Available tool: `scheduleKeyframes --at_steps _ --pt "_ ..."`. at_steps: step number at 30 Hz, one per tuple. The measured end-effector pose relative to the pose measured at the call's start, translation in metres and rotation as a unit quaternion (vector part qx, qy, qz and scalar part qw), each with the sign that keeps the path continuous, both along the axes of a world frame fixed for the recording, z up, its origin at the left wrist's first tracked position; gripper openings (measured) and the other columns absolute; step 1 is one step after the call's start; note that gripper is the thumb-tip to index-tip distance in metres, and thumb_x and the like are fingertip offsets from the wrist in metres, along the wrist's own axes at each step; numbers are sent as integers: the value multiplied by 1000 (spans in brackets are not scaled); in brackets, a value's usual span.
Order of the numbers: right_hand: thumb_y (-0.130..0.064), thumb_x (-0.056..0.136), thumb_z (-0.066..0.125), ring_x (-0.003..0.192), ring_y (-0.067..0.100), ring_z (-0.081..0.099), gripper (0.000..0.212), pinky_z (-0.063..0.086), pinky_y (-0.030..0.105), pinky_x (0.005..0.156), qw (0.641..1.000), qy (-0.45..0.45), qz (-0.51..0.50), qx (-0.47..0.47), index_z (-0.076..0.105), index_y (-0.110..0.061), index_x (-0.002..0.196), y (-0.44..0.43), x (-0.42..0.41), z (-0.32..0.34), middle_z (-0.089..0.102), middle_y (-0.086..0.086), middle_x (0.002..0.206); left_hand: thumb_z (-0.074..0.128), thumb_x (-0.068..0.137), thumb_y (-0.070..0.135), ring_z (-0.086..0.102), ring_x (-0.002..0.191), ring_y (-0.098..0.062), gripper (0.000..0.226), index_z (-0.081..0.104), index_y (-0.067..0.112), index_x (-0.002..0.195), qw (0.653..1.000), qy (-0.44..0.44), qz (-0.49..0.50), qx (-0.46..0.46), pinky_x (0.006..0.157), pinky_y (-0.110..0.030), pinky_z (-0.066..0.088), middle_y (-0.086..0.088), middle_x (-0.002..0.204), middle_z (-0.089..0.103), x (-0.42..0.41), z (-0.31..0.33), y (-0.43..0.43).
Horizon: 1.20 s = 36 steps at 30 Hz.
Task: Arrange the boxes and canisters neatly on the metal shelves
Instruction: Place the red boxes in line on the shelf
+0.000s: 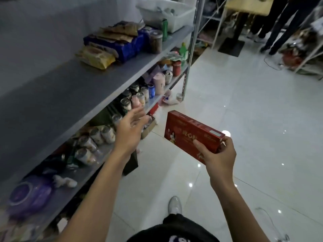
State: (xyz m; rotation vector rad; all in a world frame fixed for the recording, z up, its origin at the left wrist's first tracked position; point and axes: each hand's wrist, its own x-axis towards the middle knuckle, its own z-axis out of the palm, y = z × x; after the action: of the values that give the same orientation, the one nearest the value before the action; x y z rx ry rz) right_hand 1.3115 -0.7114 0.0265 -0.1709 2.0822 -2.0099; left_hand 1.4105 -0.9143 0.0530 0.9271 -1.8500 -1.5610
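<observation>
From the head camera, the job looks only partly done. The long grey metal shelves (52, 88) already carry plenty. Crinkled snack packets in blue and yellow wrappers (108, 44) are heaped towards the far end of the top shelf, and a white plastic tub (167, 13) sits beyond them by the upright post. The shelf below holds a crowd of clear lidded canisters and drink cans (97, 137), several of them leaning or bunched rather than lined up. A round purple lidded container (29, 194) is at the near end of that shelf, though it is blurred. The flat red rectangular cardboard box (193, 135) is not yet shelved. It is in the air out in front of the shelves, above the glossy white tiled floor (244, 102), with the right hand (218, 154) gripping its near end, thumb across the printed face. The left hand (131, 126) holds nothing; its fingers are spread and relaxed just in front of the canister shelf. What remains, I judge, is to place this box, probably on the bare stretch of the top shelf, and to straighten the canisters. A few small things also lie on the floor near the foot of the far post.
</observation>
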Motion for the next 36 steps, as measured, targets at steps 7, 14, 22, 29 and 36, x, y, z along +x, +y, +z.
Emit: scheduleKeyframes --at_steps 7,14,22,29,36 --pt "-15 73 87 99 6 68 55 57 19 73 1000 -6 -3 9 53 -17 116 -5 -90 -20 68 -5 109 64 93 25 62 105 0 22 64 32 113 999 -35 -8 25 95 -27 49 9 112 68 -74 -39 10" --pt "-15 72 88 96 5 70 57 58 20 76 999 -8 26 18 53 -12 117 -41 -171 -25 69 -4 107 60 96 17 62 101 3 26 63 20 121 996 -71 26 51 73 -9 50 9 113 67 -105 -65 0" --pt "-12 72 87 94 4 70 54 57 20 71 999 -12 50 18 53 -13 115 -114 -270 -35 70 -4 105 60 95 16 63 103 1 22 64 26 115 991 -65 69 90 89 -22 50 9 112 68 -188 -89 -57" --pt "-12 72 87 93 -1 69 52 57 18 73 999 0 40 30 53 -16 111 -164 -358 -25 68 -8 102 60 95 18 62 105 0 26 62 21 121 994 -42 45 85 94 -23 49 8 113 67 -311 -68 -128" --pt "-14 71 88 93 6 71 51 60 30 80 998 7 51 21 53 -20 108 -218 -443 -16 70 -4 103 59 96 14 62 109 -5 24 62 22 118 997 -12 51 57 93 -22 51 5 117 67 -406 -38 -182"
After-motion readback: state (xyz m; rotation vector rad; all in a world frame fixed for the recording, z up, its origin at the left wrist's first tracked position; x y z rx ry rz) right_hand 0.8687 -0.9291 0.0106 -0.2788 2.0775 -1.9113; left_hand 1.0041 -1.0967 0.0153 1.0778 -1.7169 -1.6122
